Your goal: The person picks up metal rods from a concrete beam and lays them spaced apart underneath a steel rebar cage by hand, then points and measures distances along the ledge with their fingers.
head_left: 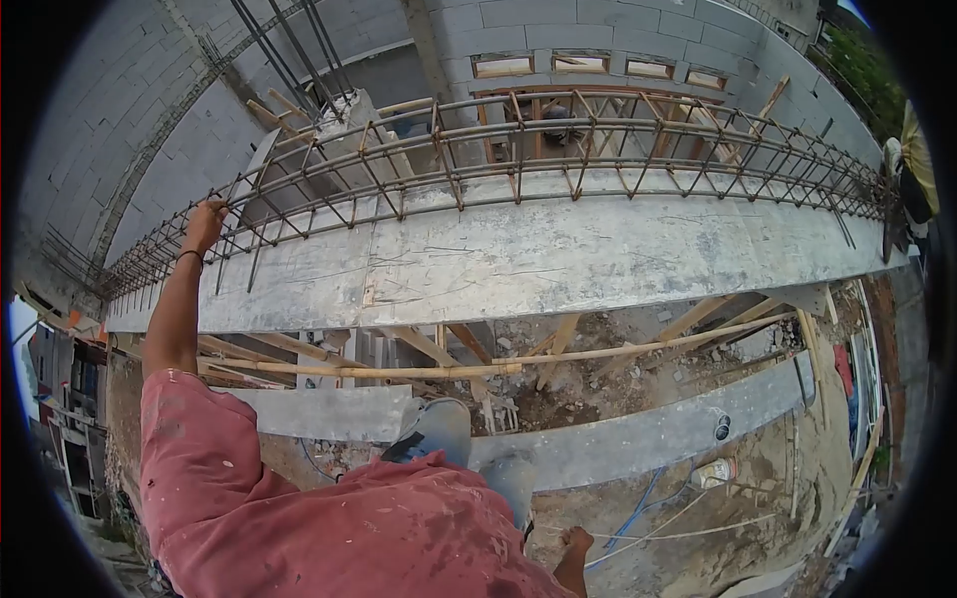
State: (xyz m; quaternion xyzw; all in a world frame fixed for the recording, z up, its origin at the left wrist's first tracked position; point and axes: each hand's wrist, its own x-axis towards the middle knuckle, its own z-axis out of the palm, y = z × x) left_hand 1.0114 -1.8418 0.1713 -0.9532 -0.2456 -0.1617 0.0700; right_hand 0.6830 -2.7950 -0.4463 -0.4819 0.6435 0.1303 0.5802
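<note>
My left hand (206,225) is closed around a bar of the long rebar cage (459,164), at its left part. The cage is made of rusty lengthwise bars and square stirrups, and it runs along a wide pale formwork board (558,239). Several loose short wires lie scattered on that board. Low by my side, my right hand (575,543) has its fingers curled in. Whether anything is inside it cannot be made out. Thin pale lines, like string or thin rods, pass close to it in view.
Bamboo poles (478,370) and props stand under the board, above rubble-covered ground. A narrower grey plank (658,424) lies below. On the ground are a white bucket (714,472) and a blue hose (638,508). Upright rebars (289,50) rise near the block wall (648,30). Another person (912,169) is at far right.
</note>
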